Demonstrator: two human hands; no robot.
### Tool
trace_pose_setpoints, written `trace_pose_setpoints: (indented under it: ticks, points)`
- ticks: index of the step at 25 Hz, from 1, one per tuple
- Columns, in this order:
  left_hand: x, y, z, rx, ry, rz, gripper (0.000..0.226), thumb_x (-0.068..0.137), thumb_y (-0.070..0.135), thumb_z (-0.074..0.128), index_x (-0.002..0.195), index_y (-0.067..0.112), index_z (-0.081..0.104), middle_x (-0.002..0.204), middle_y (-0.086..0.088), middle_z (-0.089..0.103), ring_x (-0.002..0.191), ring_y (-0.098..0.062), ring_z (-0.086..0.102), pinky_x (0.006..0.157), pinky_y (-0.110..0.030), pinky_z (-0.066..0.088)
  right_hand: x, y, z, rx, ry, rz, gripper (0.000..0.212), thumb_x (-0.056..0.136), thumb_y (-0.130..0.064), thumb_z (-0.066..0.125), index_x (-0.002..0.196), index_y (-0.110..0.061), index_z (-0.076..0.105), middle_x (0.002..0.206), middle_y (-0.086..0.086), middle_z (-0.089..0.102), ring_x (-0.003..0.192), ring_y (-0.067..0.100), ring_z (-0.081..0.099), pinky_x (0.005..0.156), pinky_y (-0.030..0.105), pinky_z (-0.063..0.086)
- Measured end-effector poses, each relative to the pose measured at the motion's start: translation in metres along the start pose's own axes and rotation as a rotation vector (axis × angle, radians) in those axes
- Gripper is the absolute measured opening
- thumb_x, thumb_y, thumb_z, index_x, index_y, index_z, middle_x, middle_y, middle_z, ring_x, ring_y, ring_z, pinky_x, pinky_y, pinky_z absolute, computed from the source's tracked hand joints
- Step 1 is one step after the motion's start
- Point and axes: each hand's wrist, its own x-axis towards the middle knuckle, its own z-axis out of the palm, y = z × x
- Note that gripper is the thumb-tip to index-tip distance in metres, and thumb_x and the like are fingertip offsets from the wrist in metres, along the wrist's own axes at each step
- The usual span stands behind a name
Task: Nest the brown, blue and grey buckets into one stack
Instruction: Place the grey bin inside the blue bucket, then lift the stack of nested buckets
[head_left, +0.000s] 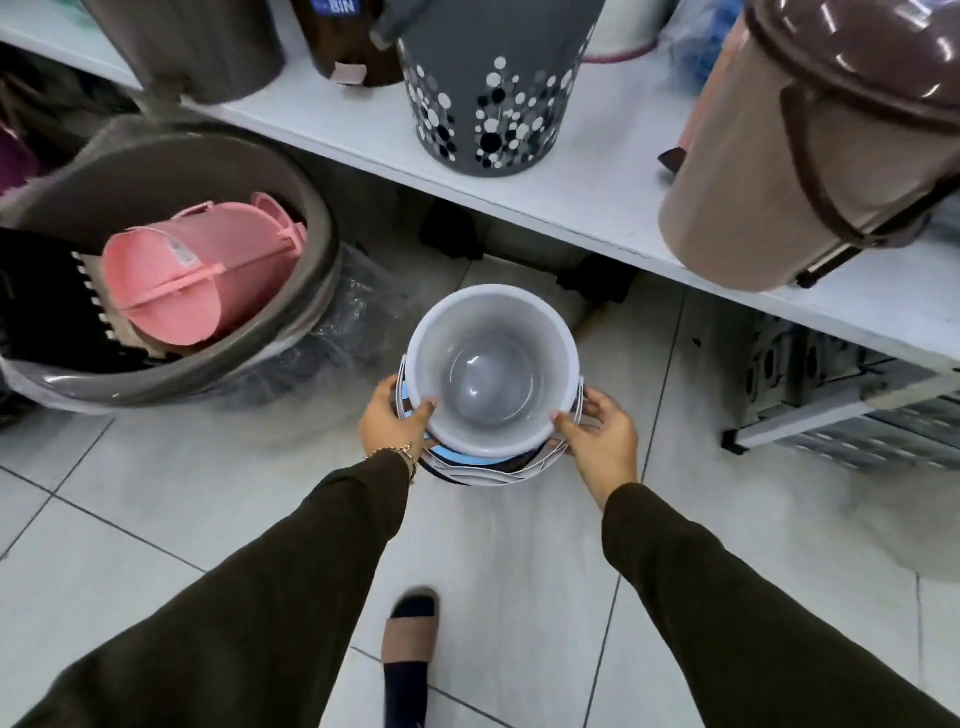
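Tiled floor: grey bucket upright, mouth up, both hands gripping rim.

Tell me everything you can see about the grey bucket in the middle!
The grey bucket is round, smooth plastic with a pale rolled rim, upright, open and empty. It sits on top, nested in a blue bucket whose rim peeks out beneath, with a darker one below that. The left hand and right hand hold it at either side. White handles hang beside it.

"BIN" shows on the dark brown container.
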Motion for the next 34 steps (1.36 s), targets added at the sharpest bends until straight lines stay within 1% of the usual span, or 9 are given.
trace_pose_setpoints:
  ticks: [5,10,13,17,20,22,24,31,34]
  points:
    - [0.078,-0.034,-0.001,0.533,-0.03,-0.011,0.056,0.074,0.018,0.076,0.127,0.015,0.059,0.118,-0.017,0.067,0.113,-0.033,0.061,0.094,-0.035,0.049,0.055,0.052,0.051,-0.162,0.063,0.26,0.05,0.073,0.007,0.078,0.12,-0.004,0.067,0.117,0.014,0.071,0.107,0.036,0.068,0.099,0.051,0.055]
    - [0.126,-0.071,0.012,0.65,-0.183,-0.214,0.104,0.074,0.032,0.077,0.155,0.022,0.013,0.153,-0.021,0.027,0.129,-0.038,0.049,0.108,-0.039,0.042,0.075,0.087,0.059,-0.375,0.163,0.264,0.087,0.075,-0.019,0.086,0.149,-0.011,0.041,0.151,0.014,0.04,0.135,0.034,0.047,0.116,0.044,0.04]
    - [0.152,-0.083,0.021,0.523,-0.261,-0.296,0.081,0.076,0.032,0.074,0.144,0.018,0.033,0.137,-0.015,0.055,0.105,-0.03,0.059,0.086,-0.035,0.049,0.092,0.101,0.055,-0.449,0.153,0.375,0.124,0.069,-0.046,0.086,0.16,-0.014,0.008,0.165,0.015,0.016,0.15,0.036,0.025,0.12,0.052,0.029]
    - [0.169,-0.091,0.02,0.451,-0.3,-0.315,0.072,0.068,0.032,0.07,0.134,0.025,0.042,0.118,-0.008,0.063,0.092,-0.028,0.062,0.079,-0.036,0.056,0.11,0.116,0.053,-0.405,0.117,0.486,0.133,0.067,-0.056,0.083,0.159,-0.013,-0.002,0.167,0.012,0.013,0.153,0.031,0.021,0.123,0.046,0.025]
    - [0.171,-0.089,0.016,0.476,-0.335,-0.327,0.07,0.071,0.03,0.07,0.134,0.032,0.039,0.108,-0.006,0.061,0.083,-0.029,0.067,0.053,-0.031,0.059,0.113,0.123,0.051,-0.201,0.088,0.589,0.114,0.07,-0.046,0.085,0.156,-0.008,0.02,0.152,0.012,0.046,0.136,0.032,0.048,0.115,0.043,0.039]
    - [0.17,-0.088,0.01,0.51,-0.341,-0.306,0.064,0.073,0.027,0.069,0.13,0.031,0.041,0.104,-0.006,0.06,0.075,-0.024,0.065,0.041,-0.026,0.054,0.105,0.124,0.052,-0.113,0.03,0.63,0.071,0.075,-0.036,0.084,0.134,-0.01,0.054,0.125,0.011,0.067,0.105,0.029,0.065,0.094,0.043,0.051]
    - [0.162,-0.089,0.0,0.52,-0.342,-0.293,0.057,0.073,0.025,0.068,0.125,0.029,0.045,0.1,-0.005,0.06,0.074,-0.023,0.064,0.041,-0.026,0.054,0.088,0.125,0.055,-0.058,0.052,0.59,0.04,0.079,-0.023,0.082,0.112,-0.012,0.061,0.112,0.015,0.071,0.086,0.024,0.068,0.075,0.038,0.055]
    - [0.098,-0.05,-0.063,0.52,-0.368,-0.16,0.051,0.071,0.023,0.071,0.114,0.03,0.044,0.089,0.003,0.058,0.074,-0.02,0.061,0.041,-0.021,0.048,-0.018,0.082,0.058,0.058,0.144,0.397,0.054,0.082,-0.014,0.079,0.127,-0.007,0.05,0.118,0.017,0.065,0.101,0.034,0.069,0.08,0.051,0.063]
    - [0.056,0.002,-0.091,0.478,-0.354,-0.046,0.053,0.072,0.02,0.074,0.118,0.023,0.048,0.094,-0.001,0.061,0.077,-0.022,0.06,0.057,-0.023,0.046,-0.073,0.024,0.049,0.051,0.189,0.291,0.047,0.084,-0.014,0.076,0.122,-0.011,0.049,0.117,0.015,0.065,0.099,0.03,0.068,0.084,0.051,0.061]
